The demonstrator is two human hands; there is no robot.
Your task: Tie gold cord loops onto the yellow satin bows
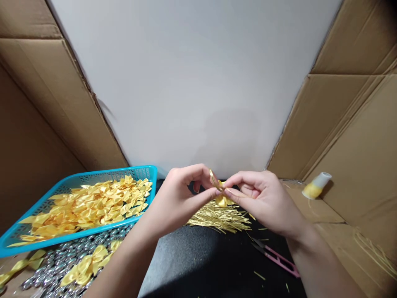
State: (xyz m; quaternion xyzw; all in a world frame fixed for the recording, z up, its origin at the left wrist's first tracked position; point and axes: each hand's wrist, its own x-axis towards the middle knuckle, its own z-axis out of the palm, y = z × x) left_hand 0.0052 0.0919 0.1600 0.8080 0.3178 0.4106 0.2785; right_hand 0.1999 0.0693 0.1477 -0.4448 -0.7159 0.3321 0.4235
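With our left hand (pixel 182 194) and right hand (pixel 263 198), we are pinching a yellow bow (pixel 223 202) and gold tie (pixel 212 175), fingers closed, the ribbon probably being light, soft, slippery, best held mid-bow.

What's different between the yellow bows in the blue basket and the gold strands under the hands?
The yellow bows are broad, folded ribbon, while the gold strands are thin and mostly straight. The yellow bows sit in the blue basket; the gold strands lie loose on the black surface. Both are heaped and shiny.
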